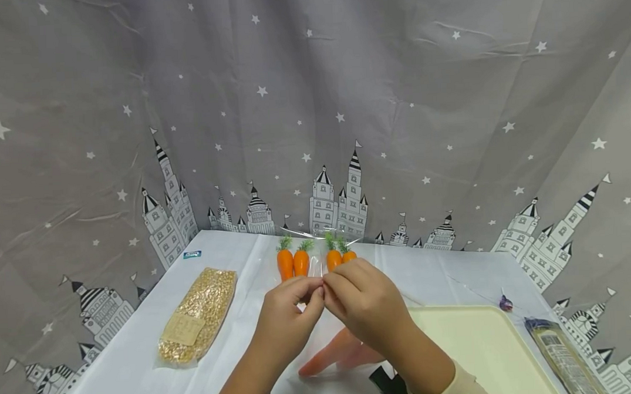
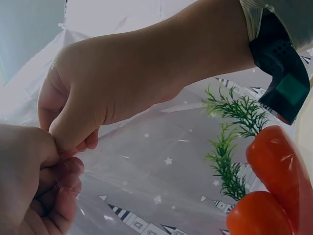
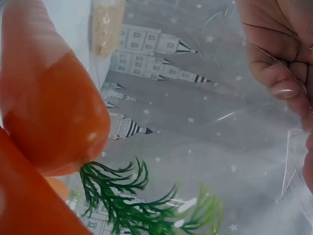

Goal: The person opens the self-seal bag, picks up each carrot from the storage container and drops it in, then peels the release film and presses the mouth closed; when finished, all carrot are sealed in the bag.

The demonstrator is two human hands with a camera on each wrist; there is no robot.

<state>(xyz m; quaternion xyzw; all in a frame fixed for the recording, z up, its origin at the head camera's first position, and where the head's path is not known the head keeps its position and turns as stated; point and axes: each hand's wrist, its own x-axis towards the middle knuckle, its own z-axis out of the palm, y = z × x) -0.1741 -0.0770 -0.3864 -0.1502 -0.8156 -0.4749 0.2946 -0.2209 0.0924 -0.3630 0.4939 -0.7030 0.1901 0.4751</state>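
In the head view my left hand (image 1: 286, 316) and right hand (image 1: 367, 297) meet, thumbs and fingertips pinching a clear plastic bag (image 2: 142, 156) at one spot. The exact pinched edge is hidden by the fingers. Two orange carrots with green feathery tops (image 1: 333, 259) show beyond the right hand, which covers part of them; their lower ends (image 1: 335, 352) look hazy pink through plastic. Another pair of carrots (image 1: 285, 264) shows beyond the left hand. Up close in the right wrist view, a large carrot (image 3: 63, 115) is partly veiled by film.
A clear bag of yellow kernels (image 1: 201, 313) with a tan label lies at left. A cream tray (image 1: 476, 354) is at right, beside a long plastic packet (image 1: 566, 356). A small purple item (image 1: 505, 304) sits behind the tray; a small blue packet (image 1: 192, 254) lies far left.
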